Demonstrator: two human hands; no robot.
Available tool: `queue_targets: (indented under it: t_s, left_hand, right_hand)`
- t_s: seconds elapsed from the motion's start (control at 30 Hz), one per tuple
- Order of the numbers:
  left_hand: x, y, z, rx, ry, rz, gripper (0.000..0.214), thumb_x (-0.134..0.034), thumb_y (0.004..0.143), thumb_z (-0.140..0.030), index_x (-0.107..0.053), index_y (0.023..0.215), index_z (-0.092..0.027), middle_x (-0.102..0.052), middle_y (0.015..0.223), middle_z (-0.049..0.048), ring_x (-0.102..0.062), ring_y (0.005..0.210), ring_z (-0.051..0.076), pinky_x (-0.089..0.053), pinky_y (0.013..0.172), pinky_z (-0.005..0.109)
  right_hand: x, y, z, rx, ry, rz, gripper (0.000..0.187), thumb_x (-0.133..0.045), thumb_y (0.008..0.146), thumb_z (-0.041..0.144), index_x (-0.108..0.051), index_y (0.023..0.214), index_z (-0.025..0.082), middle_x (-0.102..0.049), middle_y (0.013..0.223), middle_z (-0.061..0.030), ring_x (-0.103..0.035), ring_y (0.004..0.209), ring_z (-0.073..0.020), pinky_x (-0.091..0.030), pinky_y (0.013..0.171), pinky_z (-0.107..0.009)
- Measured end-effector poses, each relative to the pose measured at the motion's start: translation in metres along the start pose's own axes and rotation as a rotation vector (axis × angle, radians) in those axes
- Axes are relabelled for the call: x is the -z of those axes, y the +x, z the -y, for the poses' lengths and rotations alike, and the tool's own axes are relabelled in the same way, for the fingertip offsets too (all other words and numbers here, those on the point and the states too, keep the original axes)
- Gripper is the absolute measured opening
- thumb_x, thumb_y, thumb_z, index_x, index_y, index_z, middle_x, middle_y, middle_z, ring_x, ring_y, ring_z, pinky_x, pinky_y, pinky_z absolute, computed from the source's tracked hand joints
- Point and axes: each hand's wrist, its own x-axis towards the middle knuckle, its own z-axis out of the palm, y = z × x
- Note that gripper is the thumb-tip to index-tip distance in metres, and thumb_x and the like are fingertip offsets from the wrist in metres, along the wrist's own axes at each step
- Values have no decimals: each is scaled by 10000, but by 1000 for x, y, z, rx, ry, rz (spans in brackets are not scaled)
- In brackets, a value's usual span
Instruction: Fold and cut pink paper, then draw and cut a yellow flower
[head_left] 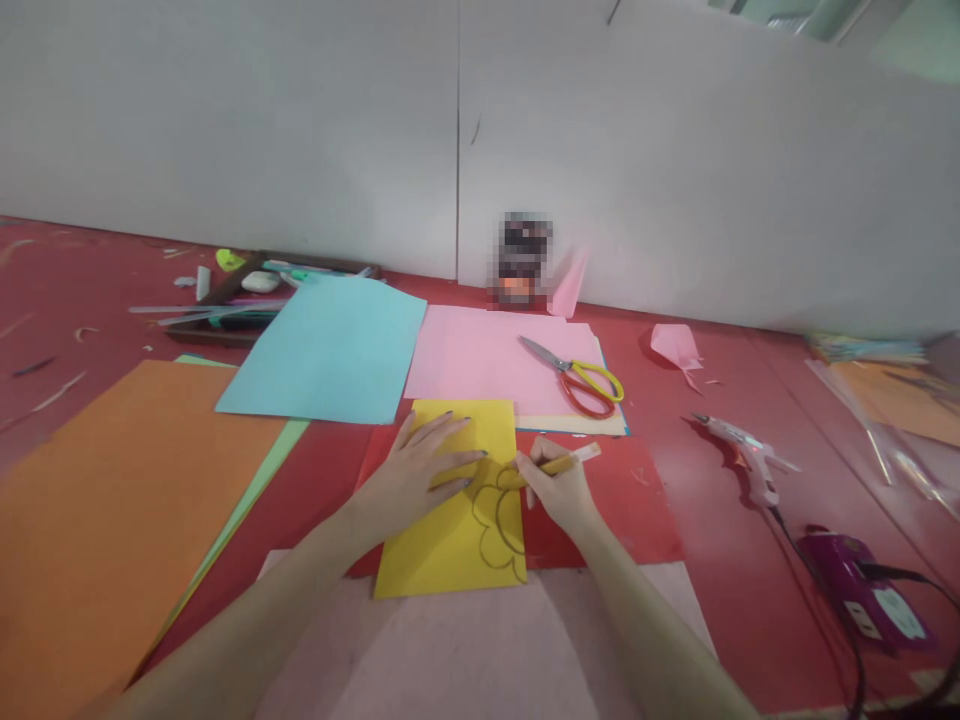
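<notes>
A folded or narrow yellow sheet of paper (427, 555) lies over a red sheet (622, 510). Dark curved outlines, like part of a flower with round petals, run along its right side. My left hand (427, 465) rests flat on the yellow sheet with fingers spread. My right hand (559, 485) grips a yellow pencil (559, 464) with a whitish end, its tip hidden or too small to make out near the petal outline at the sheet's right edge. Scissors (564, 368) with one yellow and one red handle lie part-open on pink sheets (472, 350) just beyond.
A light blue sheet (337, 350) overlaps a dark tray (214, 333) of tools. Orange paper (135, 500) covers the left. At right lie a glue gun (742, 450) with a cord, a purple box (862, 590) and a crumpled pink scrap (675, 345). A white wall (300, 140) closes off the back.
</notes>
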Motion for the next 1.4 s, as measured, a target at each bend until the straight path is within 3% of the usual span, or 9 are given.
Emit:
queue_targets:
  t_s: [0.5,0.73,0.97,1.2,1.4]
  left_hand:
    - [0,0,0,3,-2,6,313,-416,880,-399,-537,1168,-409,-345,1410,-23,-267,1310,242,-59,1073,525]
    - [-2,-1,2,-10,3,-8,318,-403,882,-413,-528,1174,-413,-343,1411,-21,-262,1312,229,-60,1072,529]
    - [-2,-1,2,-5,1,-8,318,-413,880,-407,-528,1177,-409,-342,1413,-24,-268,1309,231,-76,1072,522]
    - [-2,0,2,0,2,-9,319,-401,876,-440,-542,1161,-413,-358,1407,-14,-281,1304,223,-61,1073,520]
    - [-1,0,1,11,-3,4,325,-389,876,-458,-541,1161,-415,-353,1411,-22,-276,1306,226,-61,1071,523]
  right_hand:
    - [0,0,0,16,-24,7,337,-524,787,301,-326,523,234,-415,307,102,-387,306,-86,-374,475,-237]
    - [0,1,2,19,-50,-73,347,-534,784,372,-348,527,230,-444,347,84,-464,358,-103,-386,467,-231]
    - [0,0,3,31,-55,-55,340,-536,779,365,-356,524,230,-451,355,79,-454,345,-100,-377,449,-228]
    - [-2,1,6,49,-76,-199,336,-506,765,337,-304,514,241,-375,323,99,-393,305,-90,-343,417,-226]
    - [-1,0,8,57,-86,-234,336,-492,782,334,-317,512,239,-367,317,96,-377,310,-90,-335,414,-226]
